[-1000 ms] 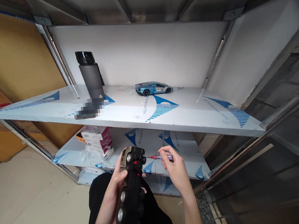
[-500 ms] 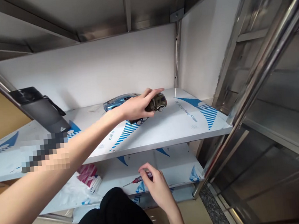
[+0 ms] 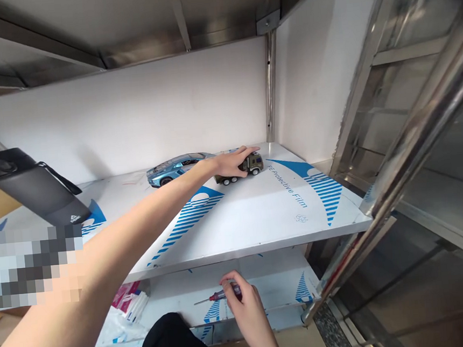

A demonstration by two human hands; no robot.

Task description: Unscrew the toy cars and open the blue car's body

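Squarely under the left fingers (image 3: 243,153) — a toy truck (image 3: 254,164).

Blue stripes on white film

The protective film (image 3: 322,187) is white with blue striped arcs; the toy sports car (image 3: 174,169) is metallic light blue, the toy truck (image 3: 250,163) olive green, the screwdriver (image 3: 218,296) red-handled, the bottle (image 3: 34,188) charcoal grey.

Blue toy car (image 3: 176,169), black bottle (image 3: 34,186), probably for water
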